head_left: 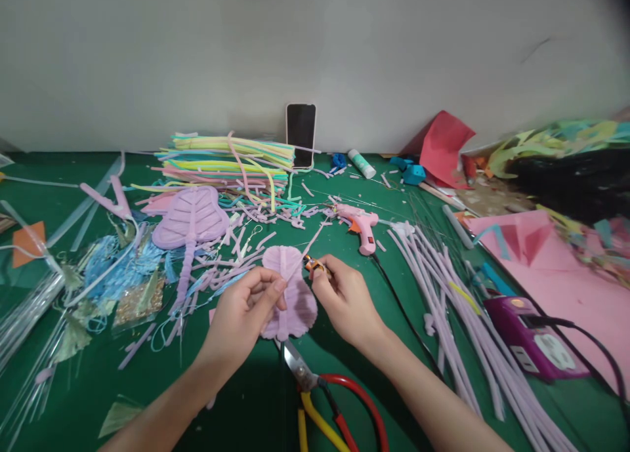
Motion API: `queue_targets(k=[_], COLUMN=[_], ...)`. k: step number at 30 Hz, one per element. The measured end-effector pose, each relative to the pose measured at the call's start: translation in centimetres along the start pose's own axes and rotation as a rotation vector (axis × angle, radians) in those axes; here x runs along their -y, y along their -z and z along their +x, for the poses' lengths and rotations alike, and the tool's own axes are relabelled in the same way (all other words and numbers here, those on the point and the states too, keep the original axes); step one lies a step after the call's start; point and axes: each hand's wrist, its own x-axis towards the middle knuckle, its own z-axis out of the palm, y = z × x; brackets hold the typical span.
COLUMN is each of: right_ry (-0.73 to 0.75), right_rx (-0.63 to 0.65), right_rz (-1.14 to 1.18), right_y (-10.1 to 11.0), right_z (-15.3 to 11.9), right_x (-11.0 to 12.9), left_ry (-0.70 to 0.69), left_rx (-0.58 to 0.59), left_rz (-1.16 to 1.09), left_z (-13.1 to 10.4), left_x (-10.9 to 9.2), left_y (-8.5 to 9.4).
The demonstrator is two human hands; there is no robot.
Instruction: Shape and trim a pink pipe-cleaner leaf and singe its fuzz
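Note:
My left hand [256, 301] is closed in a pinch on a thin lilac pipe cleaner [314, 239], which slants up and to the right from my fingertips. In my closed right hand [344, 298] is a small orange-and-black object that looks like a lighter [315, 266], its end beside the pipe cleaner. Directly below both hands lies a lilac fuzzy fan-shaped piece [298, 308] with a ribbed centre, partly hidden by my left fingers. Scissors [300, 367] with red and yellow handles lie just in front of it.
A pink glue gun [361, 224] lies beyond my right hand, its cord trailing forward. A finished-looking lilac fan [191, 219], blue tassels [111, 262] and a pipe-cleaner bundle [221, 166] are leftward. A phone [300, 134] leans on the wall. Lilac stems [457, 321] and a purple power box [536, 347] lie right.

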Motion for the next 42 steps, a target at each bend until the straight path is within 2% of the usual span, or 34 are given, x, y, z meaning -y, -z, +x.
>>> queue_targets(k=[10,21,28,31,38,42], right_ry=[-0.016,-0.006,-0.014,-0.003,-0.075,-0.047], right_rx=[0.027,-0.141,0.021,0.039,-0.044,-0.108], right_rz=[0.052,0.115,0.041,0.017,0.068,0.051], right_y=[-0.2,1.0,0.1,-0.1,0.6,0.9], right_z=[0.1,0.8,0.0,-0.1,0.5,0.6], right_x=[-0.2,-0.7,0.4,0.4,-0.1,-0.1], left_ry=[0.028,0.086,0.161,0.222,0.296,0.29], left_rx=[0.058,0.067,0.065,0.077,0.125,0.124], left_rz=[-0.134,-0.182,-0.274,-0.338,-0.388,-0.364], left_z=[0.0,-0.1,-0.1,-0.1,-0.1,-0.1], left_x=[0.4,0.1,-0.3,-0.5,-0.9,-0.9], left_y=[0.1,0.0,-0.2,-0.1,0.0,-0.1])
